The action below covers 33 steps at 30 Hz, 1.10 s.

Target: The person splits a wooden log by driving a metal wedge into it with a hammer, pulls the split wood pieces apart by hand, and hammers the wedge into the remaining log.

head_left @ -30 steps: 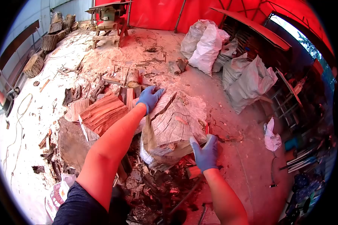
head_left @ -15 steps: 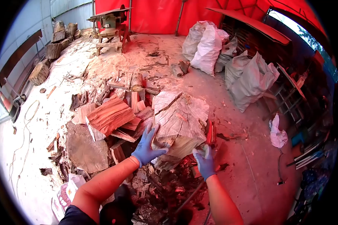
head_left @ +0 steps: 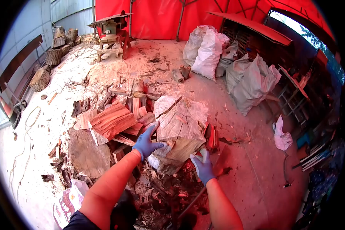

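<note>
A large block of wood (head_left: 182,119) with a cracked, pale sawn top and a split front face stands before me. My left hand (head_left: 145,143), in a blue glove, grips its left side, fingers stretched along the edge and thumb pointing across the front. At the block's lower right corner is my right hand (head_left: 203,166), gloved alike, its thumb and fingertips against the wood. The hands hold the block from both sides. Below it, a rough whitish piece of wood (head_left: 163,161) shows; how the two meet is unclear.
Split firewood (head_left: 113,120) and a flat log round (head_left: 88,151) lie to the left. Bark scraps (head_left: 157,203) cover the ground near me. Behind stand filled sacks (head_left: 253,82), a saw bench (head_left: 111,36) and stacked logs (head_left: 54,54). A cord (head_left: 25,149) lies far left.
My left hand has shifted slightly upward along the block's side. My right hand has moved a little left at the lower corner. The view has tilted slightly; the block stays nearly in place.
</note>
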### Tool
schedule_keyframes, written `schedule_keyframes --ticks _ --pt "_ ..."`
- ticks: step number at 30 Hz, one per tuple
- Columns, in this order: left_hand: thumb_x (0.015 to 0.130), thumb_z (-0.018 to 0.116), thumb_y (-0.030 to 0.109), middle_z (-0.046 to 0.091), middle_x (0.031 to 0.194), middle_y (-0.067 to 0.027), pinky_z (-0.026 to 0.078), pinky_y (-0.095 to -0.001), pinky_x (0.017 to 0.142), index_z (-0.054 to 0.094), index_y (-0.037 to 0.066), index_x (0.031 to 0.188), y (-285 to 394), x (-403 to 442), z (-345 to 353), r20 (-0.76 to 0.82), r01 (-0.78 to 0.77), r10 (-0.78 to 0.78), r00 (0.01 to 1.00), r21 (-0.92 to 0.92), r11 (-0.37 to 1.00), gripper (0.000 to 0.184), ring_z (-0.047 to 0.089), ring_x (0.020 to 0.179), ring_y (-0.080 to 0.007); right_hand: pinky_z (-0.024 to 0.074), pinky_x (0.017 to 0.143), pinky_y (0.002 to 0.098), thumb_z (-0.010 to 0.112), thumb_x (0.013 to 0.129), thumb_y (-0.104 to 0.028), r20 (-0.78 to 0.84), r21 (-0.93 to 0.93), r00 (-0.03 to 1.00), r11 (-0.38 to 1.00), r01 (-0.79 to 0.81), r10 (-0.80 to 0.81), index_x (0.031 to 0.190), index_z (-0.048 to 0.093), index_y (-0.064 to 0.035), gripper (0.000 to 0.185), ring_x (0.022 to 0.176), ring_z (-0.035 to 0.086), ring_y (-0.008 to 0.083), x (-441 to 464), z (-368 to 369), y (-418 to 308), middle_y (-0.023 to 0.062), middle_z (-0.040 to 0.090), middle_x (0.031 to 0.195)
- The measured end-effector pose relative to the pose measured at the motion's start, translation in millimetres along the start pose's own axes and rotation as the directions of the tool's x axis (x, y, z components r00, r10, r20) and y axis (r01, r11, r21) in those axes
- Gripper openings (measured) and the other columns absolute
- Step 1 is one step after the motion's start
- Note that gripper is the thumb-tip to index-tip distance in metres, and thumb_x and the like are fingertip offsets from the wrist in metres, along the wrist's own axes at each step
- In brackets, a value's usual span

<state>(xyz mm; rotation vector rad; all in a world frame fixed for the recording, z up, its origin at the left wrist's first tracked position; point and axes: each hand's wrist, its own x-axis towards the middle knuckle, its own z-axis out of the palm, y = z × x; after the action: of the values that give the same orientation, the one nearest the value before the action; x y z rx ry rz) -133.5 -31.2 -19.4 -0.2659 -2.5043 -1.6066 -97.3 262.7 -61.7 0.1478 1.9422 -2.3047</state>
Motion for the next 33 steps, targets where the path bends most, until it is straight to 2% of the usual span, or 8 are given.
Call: schedule_keyframes --ticks 9,11,13,17,21,24,27,33 --pt "0.076 0.084 0.018 0.037 0.154 -0.0151 0.026 -0.0332 0.117 0.03 0.005 0.152 -17.6 26.3 -16.0 0.095 -0.008 0.021 0.995 -0.13 0.991 0.094 0.033 0.143 -0.0231 0.0453 0.099 0.0379 0.075 0.086 -0.024 -0.007 -0.37 0.99 0.92 0.13 -0.142 0.143 0.029 0.0002 0.077 0.123 0.048 0.0313 3.8 24.1 0.6 0.0206 0.045 0.136" --pt "0.076 0.084 0.019 0.035 0.155 -0.0159 0.025 -0.0337 0.117 0.03 0.01 0.153 -12.6 24.1 -16.5 0.096 -0.039 0.05 0.994 -0.119 0.992 0.095 0.03 0.145 -0.0233 0.0447 0.099 0.038 0.074 0.087 -0.024 -0.023 -0.002 0.997 0.998 0.069 -0.069 0.145 0.028 -0.0006 0.077 0.124 0.047 0.03 5.0 21.7 11.8 0.019 0.043 0.139" --pt "0.078 0.083 0.023 0.034 0.156 -0.0162 0.024 -0.0348 0.117 0.029 0.012 0.154 -17.7 22.7 -13.6 0.108 -0.048 0.057 0.993 -0.084 0.995 0.094 0.03 0.145 -0.0242 0.0445 0.099 0.0377 0.073 0.088 -0.023 -0.039 0.009 0.991 0.991 0.131 -0.131 0.146 0.029 -0.001 0.076 0.125 0.046 0.0307 -8.3 16.4 31.1 0.0178 0.042 0.141" --pt "0.081 0.081 0.027 0.036 0.154 -0.0172 0.024 -0.0355 0.117 0.024 0.011 0.155 -23.5 16.2 -5.9 0.084 -0.06 0.073 0.994 -0.141 0.988 0.095 0.03 0.145 -0.0249 0.0464 0.097 0.0409 0.077 0.08 -0.032 -0.43 -0.586 0.895 0.79 -0.178 -0.117 0.137 0.044 0.0002 0.074 0.119 0.054 0.0313 -55.1 -42.3 167.7 0.024 0.051 0.133" --pt "0.089 0.073 0.034 0.043 0.149 -0.0199 0.041 -0.0367 0.107 0.019 0.004 0.154 -28.1 -36.9 9.5 0.016 0.268 -0.268 0.963 -0.043 0.962 0.09 0.052 0.129 -0.0275 0.0535 0.086 0.044 0.082 0.066 -0.041 -0.714 -0.642 0.697 0.334 -0.69 0.069 0.122 0.054 -0.0023 0.073 0.099 0.065 0.0355 -163.7 -63.7 238.8 0.022 0.063 0.116" --pt "0.088 0.07 0.045 0.045 0.148 -0.0194 0.04 -0.0378 0.109 0.025 0.005 0.153 -56.7 -102.2 6.5 0.396 0.391 -0.402 0.826 0.112 0.913 0.089 0.049 0.132 -0.0312 0.0543 0.088 0.045 0.081 0.064 -0.042 -0.736 -0.555 0.573 0.161 -0.816 0.362 0.117 0.056 -0.0039 0.07 0.099 0.067 0.0369 -214.5 -5.2 154.2 0.0202 0.067 0.111" --pt "0.086 0.07 0.049 0.051 0.143 -0.0167 0.039 -0.037 0.11 0.039 0.009 0.148 -52.9 -150.6 -4.4 0.76 0.217 -0.407 0.507 0.344 0.914 0.08 0.05 0.132 -0.0304 0.0546 0.084 0.0459 0.076 0.075 -0.042 -0.718 -0.537 0.562 0.187 -0.823 0.411 0.111 0.064 -0.0068 0.052 0.101 0.067 0.0337 -244.5 -13.4 242.0 0.0199 0.067 0.109" --pt "0.088 0.062 0.053 0.048 0.145 -0.0185 0.037 -0.0393 0.11 0.04 0.011 0.148 11.6 -209.3 -2.4 0.766 -0.088 -0.345 0.543 0.46 0.883 0.076 0.047 0.133 -0.0361 0.0545 0.081 0.0373 0.078 0.076 -0.033 -0.766 -0.565 0.588 0.162 -0.809 0.26 0.107 0.063 -0.0048 0.045 0.094 0.07 0.0289 -330.2 -93.5 281.1 0.0174 0.069 0.102"
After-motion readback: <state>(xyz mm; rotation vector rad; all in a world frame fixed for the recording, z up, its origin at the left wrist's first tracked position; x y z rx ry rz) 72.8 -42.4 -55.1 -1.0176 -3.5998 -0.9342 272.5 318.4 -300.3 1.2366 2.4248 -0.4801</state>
